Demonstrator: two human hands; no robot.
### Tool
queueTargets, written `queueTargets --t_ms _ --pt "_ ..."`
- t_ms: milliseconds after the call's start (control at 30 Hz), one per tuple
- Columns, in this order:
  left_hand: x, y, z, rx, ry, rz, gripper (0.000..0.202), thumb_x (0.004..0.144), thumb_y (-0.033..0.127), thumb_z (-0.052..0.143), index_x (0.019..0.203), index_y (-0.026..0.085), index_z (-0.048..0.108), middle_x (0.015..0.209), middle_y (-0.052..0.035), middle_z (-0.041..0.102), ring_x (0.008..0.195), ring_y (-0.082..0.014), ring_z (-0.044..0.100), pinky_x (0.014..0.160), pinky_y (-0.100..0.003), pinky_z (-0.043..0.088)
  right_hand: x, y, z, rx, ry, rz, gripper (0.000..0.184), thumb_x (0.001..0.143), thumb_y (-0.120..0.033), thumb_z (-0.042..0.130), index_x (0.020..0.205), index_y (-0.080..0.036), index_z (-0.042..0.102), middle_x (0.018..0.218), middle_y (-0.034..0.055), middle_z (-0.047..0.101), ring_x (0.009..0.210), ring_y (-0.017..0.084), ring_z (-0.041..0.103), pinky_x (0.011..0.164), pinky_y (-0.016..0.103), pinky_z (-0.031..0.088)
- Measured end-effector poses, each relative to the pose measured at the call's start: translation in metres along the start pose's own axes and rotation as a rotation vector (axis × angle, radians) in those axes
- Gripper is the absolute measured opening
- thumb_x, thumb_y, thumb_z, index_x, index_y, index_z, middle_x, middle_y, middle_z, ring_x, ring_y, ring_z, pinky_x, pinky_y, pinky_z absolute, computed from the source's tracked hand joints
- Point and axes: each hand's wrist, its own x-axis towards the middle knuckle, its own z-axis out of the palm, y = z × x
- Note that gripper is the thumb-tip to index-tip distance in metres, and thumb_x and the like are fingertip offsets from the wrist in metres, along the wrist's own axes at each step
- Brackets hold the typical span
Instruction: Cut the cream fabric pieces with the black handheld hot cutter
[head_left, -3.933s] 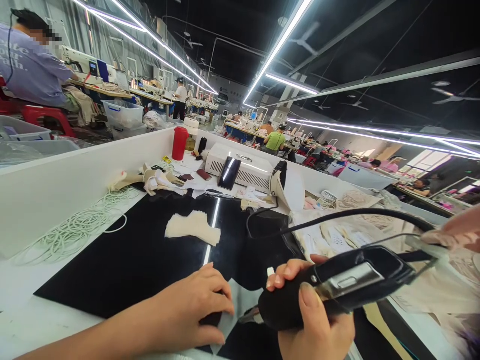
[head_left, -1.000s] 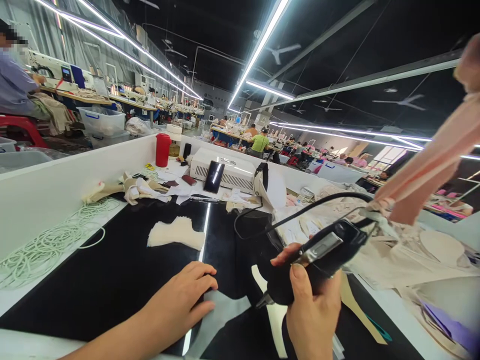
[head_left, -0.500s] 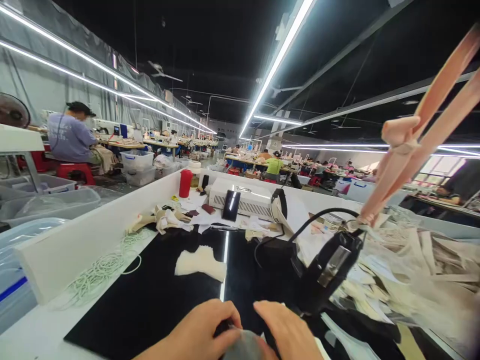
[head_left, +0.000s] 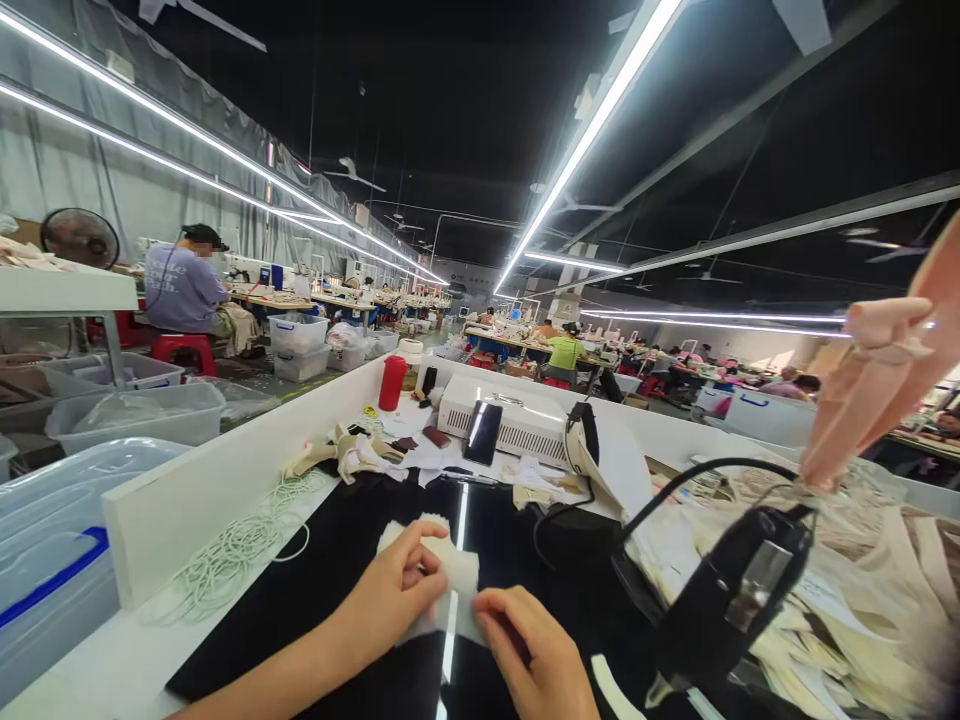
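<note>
Seems to be positioning a sheer piece [head_left: 469,628] by the stack [head_left: 466,569] with curl-fingered left hand [head_left: 386,600] and right hand [head_left: 536,655], cannot tell if pinching, likely calling for alignment next.

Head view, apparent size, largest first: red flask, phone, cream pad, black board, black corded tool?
1. Black board
2. Black corded tool
3. Cream pad, partly behind the left hand
4. Phone and red flask: too alike to rank
</note>
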Motion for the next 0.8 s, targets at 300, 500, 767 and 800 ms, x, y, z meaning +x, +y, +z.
queueTargets --t_ms 300,500,767,800 --pt "0.046 -0.009 -0.036 0.391 0.122 0.144 0.041 0.096 0.017 0.056 0.136 0.023 0.057 0.099 0.0007 0.068 0.081 -0.0176 0.067 0.086 -0.035 0.054 0.050 0.012 0.032 -0.258 0.007 -0.011 0.015 0.102 -0.023 0.060 0.096 -0.024 0.074 0.086 0.0018 0.074 0.079 0.024 0.068 0.071 0.033 0.047" --pt "0.060 -0.026 -0.034 0.687 0.091 0.225 0.033 0.104 0.034 0.067 0.133 0.018 0.062 0.130 -0.0101 0.066 0.109 -0.0261 0.069 0.093 -0.047 0.059 0.062 0.020 0.049 -0.384 0.023 -0.036 0.016 0.095 -0.009 0.068 0.088 -0.022 0.075 0.080 0.0019 0.072 0.076 0.025 0.063 0.069 0.037 0.037" --pt "0.061 -0.034 -0.037 0.910 0.091 0.333 0.041 0.096 0.011 0.063 0.137 0.018 0.062 0.124 -0.0108 0.071 0.112 -0.0309 0.067 0.101 -0.051 0.054 0.049 -0.007 0.035 -0.415 0.013 -0.087 0.018 0.087 -0.005 0.073 0.095 -0.022 0.072 0.098 0.0046 0.075 0.093 0.026 0.066 0.083 0.039 0.043" --pt "0.060 -0.034 -0.039 0.911 0.101 0.358 0.041 0.096 0.013 0.061 0.137 0.019 0.062 0.128 -0.0113 0.070 0.115 -0.0321 0.066 0.104 -0.052 0.052 0.041 -0.014 0.029 -0.401 0.000 -0.102 0.019 0.090 -0.008 0.072 0.100 -0.023 0.072 0.101 0.0035 0.075 0.095 0.025 0.067 0.085 0.038 0.043"
